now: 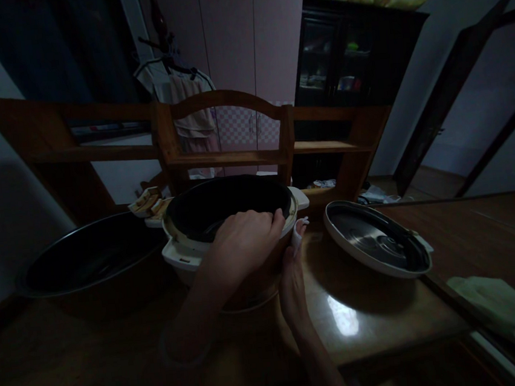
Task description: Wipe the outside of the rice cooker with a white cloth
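A white rice cooker (184, 257) with a dark round interior stands on the wooden table in front of me. My left hand (246, 236) reaches across it, its fingers curled down over the near right rim, so the fingertips are hidden. Low against the cooker's right side is my right hand (292, 280), holding a small white cloth or tissue (297, 238) at its fingers. To the right lies the detached round lid (375, 239), its metal inner side facing up. A large dark pot (86, 264) stands to the left.
Behind the cooker rises a wooden shelf frame (231, 158). Small wooden-looking pieces (149, 203) lie between the dark pot and the cooker. The glossy tabletop (371, 328) reflects a light. Pale fabric (505, 308) lies at the lower right.
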{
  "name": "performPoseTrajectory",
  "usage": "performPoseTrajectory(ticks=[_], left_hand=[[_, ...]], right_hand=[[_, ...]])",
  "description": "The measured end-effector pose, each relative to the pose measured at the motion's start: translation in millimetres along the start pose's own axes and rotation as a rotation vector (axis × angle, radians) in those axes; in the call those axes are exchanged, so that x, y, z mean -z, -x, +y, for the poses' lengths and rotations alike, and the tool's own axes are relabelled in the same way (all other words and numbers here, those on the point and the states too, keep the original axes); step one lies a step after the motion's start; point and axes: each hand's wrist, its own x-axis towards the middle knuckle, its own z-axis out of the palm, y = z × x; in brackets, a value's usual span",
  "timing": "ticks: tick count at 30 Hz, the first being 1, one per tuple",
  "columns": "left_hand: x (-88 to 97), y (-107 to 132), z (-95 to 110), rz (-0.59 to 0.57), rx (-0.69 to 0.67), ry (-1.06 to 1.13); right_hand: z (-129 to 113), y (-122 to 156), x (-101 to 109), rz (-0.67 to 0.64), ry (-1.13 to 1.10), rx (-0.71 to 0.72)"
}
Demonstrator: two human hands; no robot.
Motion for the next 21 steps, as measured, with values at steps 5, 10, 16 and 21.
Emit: performPoseTrajectory(ticks=[5, 10, 16, 21], left_hand=[[0.2, -1, 0, -0.002, -0.005, -0.026], [-2.2, -1, 0, -0.003, -0.006, -0.035], [-2.3, -1, 0, -0.001, 0.006, -0.009], [-2.5, -2, 0, -0.015, 0.018, 0.009]], right_hand=[[0, -3, 0, -0.007, 0.031, 0.005], [-4, -8, -2, 0.042, -0.043, -0.046], [-6, -7, -10, 0.097, 0.008, -0.034], [-4, -4, -15, 0.180, -0.105, -0.081]])
